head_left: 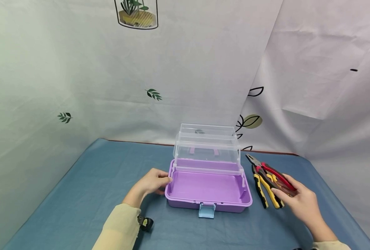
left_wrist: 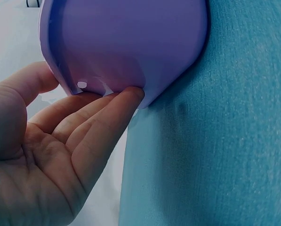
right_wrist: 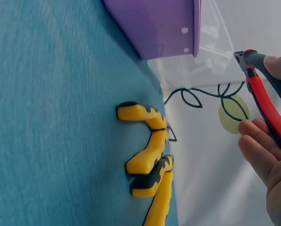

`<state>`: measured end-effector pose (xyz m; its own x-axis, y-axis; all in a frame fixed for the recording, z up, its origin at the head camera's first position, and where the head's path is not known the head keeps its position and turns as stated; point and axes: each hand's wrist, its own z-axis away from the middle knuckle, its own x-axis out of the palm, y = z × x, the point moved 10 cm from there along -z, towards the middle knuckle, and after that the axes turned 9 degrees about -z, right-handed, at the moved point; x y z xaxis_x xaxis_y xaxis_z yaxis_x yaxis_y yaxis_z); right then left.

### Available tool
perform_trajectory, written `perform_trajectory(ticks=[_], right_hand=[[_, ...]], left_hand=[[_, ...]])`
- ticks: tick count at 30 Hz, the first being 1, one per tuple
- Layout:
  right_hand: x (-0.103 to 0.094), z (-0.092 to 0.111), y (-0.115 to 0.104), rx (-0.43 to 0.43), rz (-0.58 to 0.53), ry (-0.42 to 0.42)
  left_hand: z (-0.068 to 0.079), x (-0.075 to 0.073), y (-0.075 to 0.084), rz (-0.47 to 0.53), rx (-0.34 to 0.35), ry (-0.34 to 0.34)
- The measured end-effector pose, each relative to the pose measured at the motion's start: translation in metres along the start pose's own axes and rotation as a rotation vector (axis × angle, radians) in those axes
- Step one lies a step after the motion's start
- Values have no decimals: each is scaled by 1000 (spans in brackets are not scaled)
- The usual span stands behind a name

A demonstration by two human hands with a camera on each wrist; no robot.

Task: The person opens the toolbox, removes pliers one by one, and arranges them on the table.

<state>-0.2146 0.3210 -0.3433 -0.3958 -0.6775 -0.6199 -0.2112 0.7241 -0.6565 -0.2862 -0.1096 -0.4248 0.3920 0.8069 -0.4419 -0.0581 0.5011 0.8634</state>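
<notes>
In the head view a purple toolbox (head_left: 203, 187) stands on the table with its clear lid raised and its blue latch (head_left: 207, 210) hanging at the front. My left hand (head_left: 150, 182) grips the box's left side, thumb at the rim and fingers against the outer wall. The left wrist view shows those fingers (left_wrist: 91, 122) along the purple wall (left_wrist: 131, 42). My right hand (head_left: 302, 203) holds pliers (right_wrist: 267, 106) by their red and black handles, jaws pointing away from me. Beneath them, yellow and black handled pliers (head_left: 269, 194) lie on the table, partly hidden.
A blue cloth (head_left: 75, 194) covers the table. Pale printed curtains (head_left: 185, 69) hang close behind and at both sides. The raised clear lid (head_left: 207, 146) stands near the back curtain.
</notes>
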Motion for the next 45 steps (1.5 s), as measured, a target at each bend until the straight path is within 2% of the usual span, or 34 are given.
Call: perform_trajectory(ticks=[10, 18, 26, 32, 45], right_hand=[[-3, 0, 15, 45, -18, -15], [-6, 0, 24, 69, 21, -25], [-12, 0, 32, 98, 104, -23], [-13, 0, 39, 118, 106, -31], [-21, 0, 64, 223, 144, -66]], left_hand=[[-3, 0, -2, -2, -5, 0], [0, 1, 1, -7, -6, 0], [-1, 1, 0, -6, -4, -3], [-1, 0, 0, -7, -13, -4], [0, 0, 1, -1, 4, -5]])
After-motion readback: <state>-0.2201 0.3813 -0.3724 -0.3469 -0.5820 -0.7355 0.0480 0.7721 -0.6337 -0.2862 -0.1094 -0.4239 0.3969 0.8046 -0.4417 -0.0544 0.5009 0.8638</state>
